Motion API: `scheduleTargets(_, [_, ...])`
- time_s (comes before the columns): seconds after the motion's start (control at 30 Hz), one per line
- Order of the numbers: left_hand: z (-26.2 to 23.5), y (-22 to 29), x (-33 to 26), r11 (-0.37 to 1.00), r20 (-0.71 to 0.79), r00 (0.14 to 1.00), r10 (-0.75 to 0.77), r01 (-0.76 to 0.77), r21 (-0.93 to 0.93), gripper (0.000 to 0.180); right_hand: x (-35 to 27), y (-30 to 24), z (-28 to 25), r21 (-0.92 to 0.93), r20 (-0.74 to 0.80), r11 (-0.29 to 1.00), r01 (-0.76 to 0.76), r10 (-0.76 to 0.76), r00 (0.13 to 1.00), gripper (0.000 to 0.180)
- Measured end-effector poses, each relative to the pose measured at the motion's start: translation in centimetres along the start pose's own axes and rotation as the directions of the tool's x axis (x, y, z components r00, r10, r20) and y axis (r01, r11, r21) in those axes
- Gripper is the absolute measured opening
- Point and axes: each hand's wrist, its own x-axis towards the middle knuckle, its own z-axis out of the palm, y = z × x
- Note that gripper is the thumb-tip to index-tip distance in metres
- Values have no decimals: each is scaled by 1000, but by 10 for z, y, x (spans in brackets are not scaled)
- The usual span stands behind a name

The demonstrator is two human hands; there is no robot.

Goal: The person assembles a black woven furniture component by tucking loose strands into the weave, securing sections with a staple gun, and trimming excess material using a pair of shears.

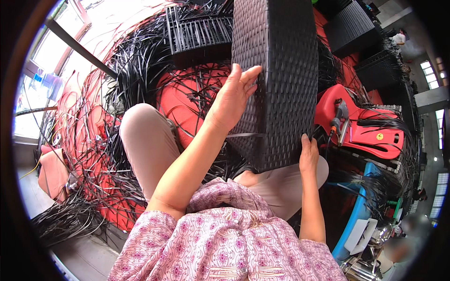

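A tall black woven rattan furniture piece [290,89] stands tilted between my knees, its two woven faces meeting at a vertical corner. My left hand [233,96] is open with its fingers apart, against or just in front of the left face. Below it, a thin shiny strip [246,135] crosses that face near the bottom. My right hand [308,157] grips the piece's lower right edge; part of its fingers is hidden behind it.
Loose black strips [140,56] cover the red floor covering [180,100]. A black slatted frame [201,35] lies behind. At right are a red plastic seat [347,122] with a tool [336,119] on it, a blue-edged container [358,210] and more woven furniture [351,28].
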Motion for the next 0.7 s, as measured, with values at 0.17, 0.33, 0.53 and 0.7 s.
scheduleTargets(0.17, [-23, -27, -2, 995, 64, 994, -88, 85, 47, 68, 4, 30, 21, 33, -401, 995, 92, -71, 913, 73])
scheduleTargets(0.33, [-42, -65, -35, 839, 44, 974, -224, 170, 518, 40, 26, 65, 3, 49, -362, 995, 91, -67, 930, 70])
scheduleTargets(0.53, [-17, -59, -53, 825, 205, 839, -503, 396, 404, 44, 23, 57, 2, 26, -355, 997, 75, -61, 933, 68])
scheduleTargets(0.7, [-34, -50, -37, 742, 180, 878, -444, 247, 623, 33, 23, 53, 1, 32, -338, 998, 56, -42, 940, 65])
